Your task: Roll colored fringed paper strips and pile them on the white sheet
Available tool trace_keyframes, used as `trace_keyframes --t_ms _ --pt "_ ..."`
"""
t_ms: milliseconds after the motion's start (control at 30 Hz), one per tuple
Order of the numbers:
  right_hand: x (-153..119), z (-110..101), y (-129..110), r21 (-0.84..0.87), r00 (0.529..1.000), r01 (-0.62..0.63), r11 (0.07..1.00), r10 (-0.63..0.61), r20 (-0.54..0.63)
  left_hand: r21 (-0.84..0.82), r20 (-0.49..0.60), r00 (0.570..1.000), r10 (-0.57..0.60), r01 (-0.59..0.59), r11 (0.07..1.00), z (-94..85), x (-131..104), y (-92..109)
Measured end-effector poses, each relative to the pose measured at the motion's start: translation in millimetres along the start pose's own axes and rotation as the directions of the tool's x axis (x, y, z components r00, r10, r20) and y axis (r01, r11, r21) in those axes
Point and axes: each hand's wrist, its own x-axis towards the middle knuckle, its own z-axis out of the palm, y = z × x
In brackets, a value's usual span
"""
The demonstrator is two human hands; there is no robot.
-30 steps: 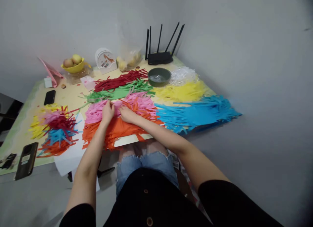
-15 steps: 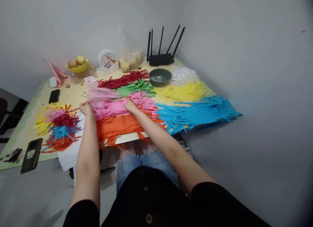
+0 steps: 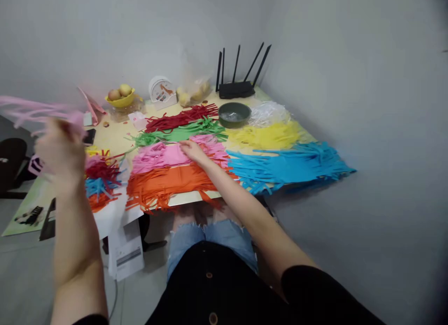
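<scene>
Raised at the far left, my left hand point(image 3: 62, 145) is closed on a fringed pink paper tassel sheet point(image 3: 38, 109); both are blurred by motion. My right hand point(image 3: 192, 150) lies on the stack of pink fringed paper point(image 3: 171, 155), fingers stretched out over it. Orange fringed paper point(image 3: 175, 180) spreads along the table's front edge, with green fringed paper point(image 3: 177, 134) and dark red fringed paper point(image 3: 184, 117) behind the pink. To the right are yellow fringed paper point(image 3: 268, 134) and blue fringed paper point(image 3: 290, 166). Below my left hand sits a mixed pile of coloured fringes point(image 3: 105, 178).
A dark green bowl point(image 3: 234, 115) stands near white strips point(image 3: 268, 113). Behind are a black router point(image 3: 236, 89), a plastic bag point(image 3: 196, 87), a white giraffe-print holder point(image 3: 163, 92) and a yellow bowl of fruit point(image 3: 121, 101). White paper point(image 3: 128, 252) hangs off the front edge.
My left hand has lifted a pink fringed sheet off the stack and swung it up to the left. My right hand has stayed on the pink stack, its fingers now straighter.
</scene>
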Motion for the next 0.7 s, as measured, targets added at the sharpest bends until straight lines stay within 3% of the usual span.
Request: trace_keyframes --t_ms 33,100,167,233,267,333,467,633,700 --pt "-12 -1 -10 0.023 0.998 0.062 0.998 -0.062 -0.013 0.065 0.11 0.989 0.094 -0.102 0.993 1.2 -17 12" --pt "-39 -2 -32 0.025 0.955 0.285 0.958 -0.281 -0.092 0.017 0.308 0.908 0.283 -0.303 0.953 6.8 -50 39" --pt "-63 -4 -50 -0.068 0.835 0.522 0.85 -0.526 -0.165 -0.136 0.365 0.836 0.409 -0.387 0.912 12.5 -76 64" --pt "-77 -6 -59 -0.174 0.75 0.621 0.764 -0.644 -0.15 -0.308 0.362 0.784 0.504 -0.41 0.859 14.7 -94 81" --pt "-81 -9 -61 -0.209 0.746 0.624 0.753 -0.654 -0.128 -0.382 0.354 0.762 0.542 -0.411 0.828 14.3 -101 87" --pt "-83 -17 -59 -0.24 0.784 0.584 0.775 -0.615 -0.081 -0.491 0.338 0.74 0.582 -0.389 0.78 11.4 -109 93" --pt "-87 -50 -58 -0.213 0.877 0.471 0.856 -0.481 0.008 -0.679 0.311 0.745 0.59 -0.26 0.686 5.6 -112 92" --pt "-103 -96 -73 -0.145 0.868 0.494 0.857 -0.494 0.037 -0.824 0.402 0.626 0.668 -0.071 0.562 6.4 -111 91" --pt "-108 -107 -77 -0.136 0.868 0.496 0.857 -0.49 0.078 -0.838 0.435 0.647 0.627 0.035 0.545 6.5 -112 94"
